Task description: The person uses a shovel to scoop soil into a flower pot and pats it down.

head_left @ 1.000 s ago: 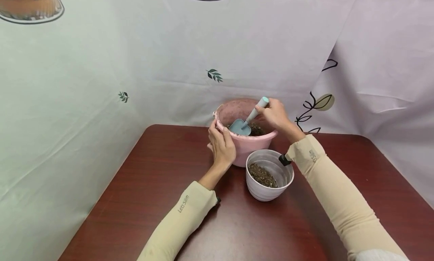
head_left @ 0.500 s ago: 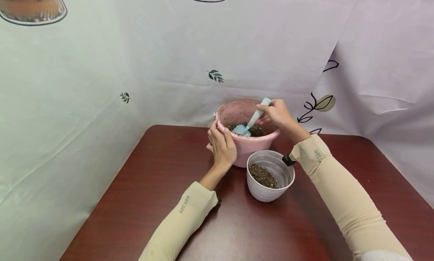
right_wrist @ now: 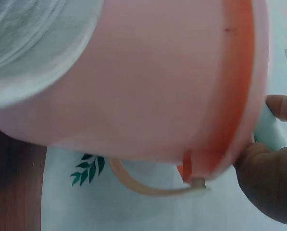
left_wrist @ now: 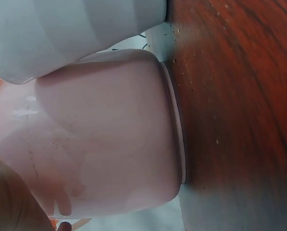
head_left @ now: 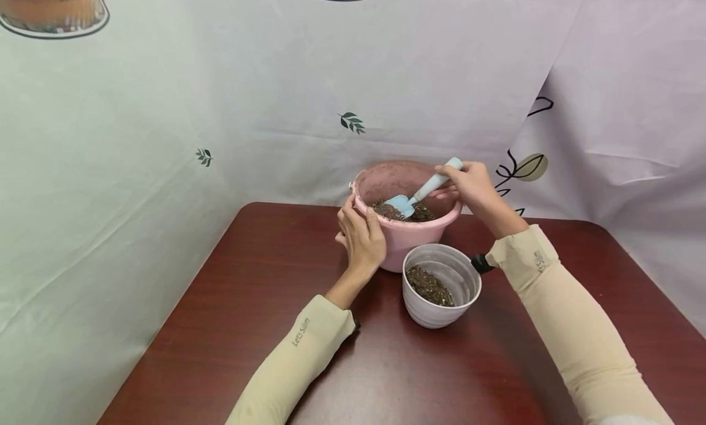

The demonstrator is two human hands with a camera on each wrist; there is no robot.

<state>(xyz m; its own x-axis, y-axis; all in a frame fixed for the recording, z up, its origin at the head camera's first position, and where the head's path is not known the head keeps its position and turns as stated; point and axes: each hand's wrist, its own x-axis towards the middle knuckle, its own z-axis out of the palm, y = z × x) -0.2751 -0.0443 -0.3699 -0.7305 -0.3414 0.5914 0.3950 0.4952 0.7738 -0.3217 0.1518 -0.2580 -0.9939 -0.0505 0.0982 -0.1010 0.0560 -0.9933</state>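
A pink bucket [head_left: 412, 232] with dark soil inside stands upright on the table. My left hand [head_left: 361, 238] holds its left front side, fingers and thumb at the rim. My right hand [head_left: 473, 183] grips the pale handle of a light-blue garden trowel [head_left: 432, 184] over the bucket's right rim. The trowel tilts down to the left, its blade among the soil [head_left: 421, 213]; how deep it sits cannot be told. In the right wrist view, the bucket wall hides the blade. A whitish plant pot [head_left: 432, 317], partly filled with soil, stands just in front of the bucket.
The reddish-brown table [head_left: 248, 278] has its back edge close behind the bucket, against a white printed cloth [head_left: 276, 94]. Soil crumbs [left_wrist: 176, 33] lie on the tabletop near the pot. The bucket's handle [right_wrist: 148, 186] hangs down outside its wall.
My right hand has moved to the right with the trowel, and the blade has shifted right and turned, with soil heaped at its left. The left hand, bucket and pot look nearly unchanged.
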